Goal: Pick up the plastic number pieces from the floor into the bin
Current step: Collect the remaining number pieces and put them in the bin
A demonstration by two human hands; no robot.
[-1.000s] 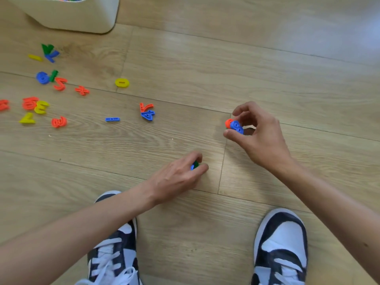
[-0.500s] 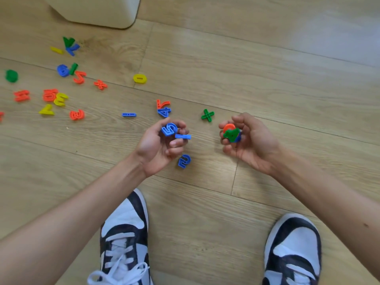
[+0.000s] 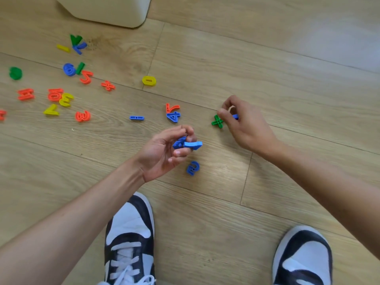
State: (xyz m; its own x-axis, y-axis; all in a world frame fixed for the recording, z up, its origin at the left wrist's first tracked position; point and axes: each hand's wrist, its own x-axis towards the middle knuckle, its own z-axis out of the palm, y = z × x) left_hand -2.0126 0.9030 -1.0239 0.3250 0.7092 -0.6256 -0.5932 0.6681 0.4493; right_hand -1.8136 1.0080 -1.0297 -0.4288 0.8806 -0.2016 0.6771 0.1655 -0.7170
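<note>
Your left hand [image 3: 164, 153] sits left of your right hand [image 3: 244, 124], above the floor [image 3: 267, 79]. 1 loose piece [image 3: 192, 168] lies just below your left hand. A cross piece [image 3: 217, 121] lies at your right fingertips. Scattered pieces [image 3: 67, 87] lie far left. The bin [image 3: 111, 9] stands behind them. 2 shoes [image 3: 129, 239] sit nearest you.

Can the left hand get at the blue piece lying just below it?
Probably yes: the blue piece lies uncovered beside the left hand, though that hand already holds blue pieces.

Pale wood-plank floor [image 3: 267, 64] with scattered number pieces [image 3: 82, 116], cream bin [image 3: 107, 9], two sneakers [image 3: 129, 239].
</note>
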